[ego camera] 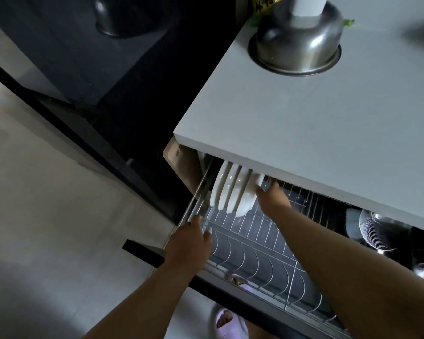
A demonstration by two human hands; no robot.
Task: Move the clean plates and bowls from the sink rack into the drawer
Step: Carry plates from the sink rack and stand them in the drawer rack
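Your right hand [271,195] grips the nearest white plate [245,199] standing in the drawer [255,243] rack, while your left hand [190,243] rests loosely curled on the drawer's side rail.

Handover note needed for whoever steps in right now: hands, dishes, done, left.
Left hand: rests on the left side rail of the open drawer, fingers loosely bent; no clear grip visible.
Right hand: at the rightmost of the white plates, fingers on its edge, seating it upright in the wire rack.
Done: several plates stand on edge at the rack's back left.
Left: most rack slots are bare. The sink rack is out of view, so remaining dishes are unknown.
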